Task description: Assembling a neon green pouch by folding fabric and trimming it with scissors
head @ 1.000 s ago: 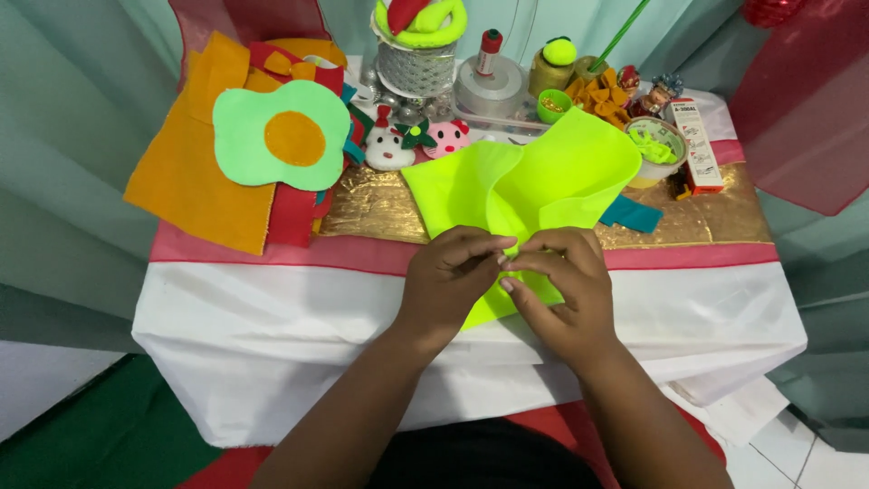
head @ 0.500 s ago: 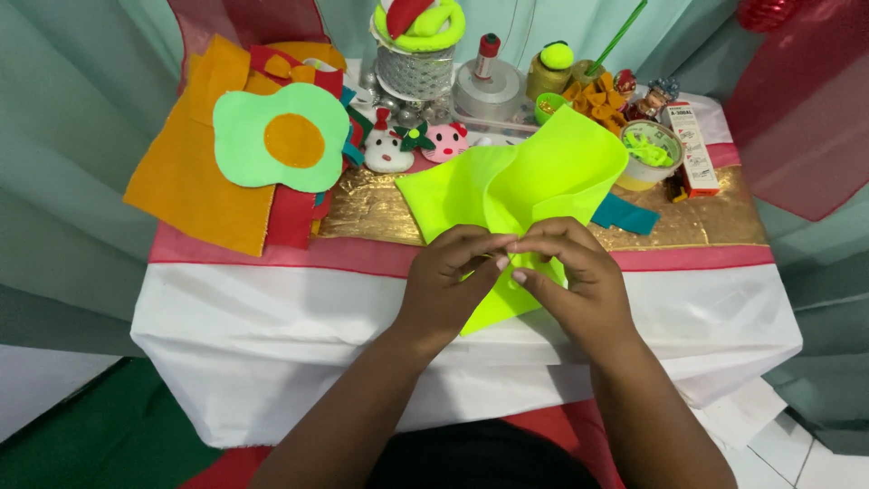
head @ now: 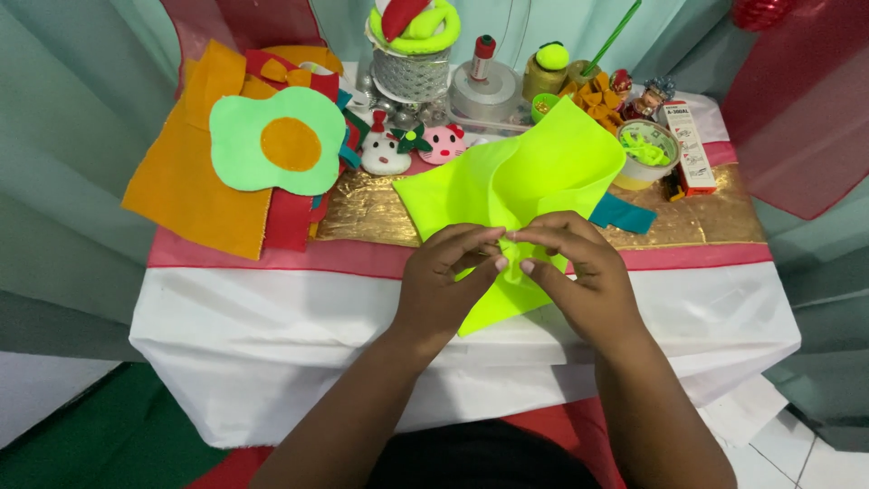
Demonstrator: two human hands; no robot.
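— Where's the felt?

— The neon yellow felt sheet lies on the counter, its long axis running away from you, toward the far right.

— And your grip?

— Your left hand and right hand meet at its near middle, fingertips pinched shut on a fold, equally close.
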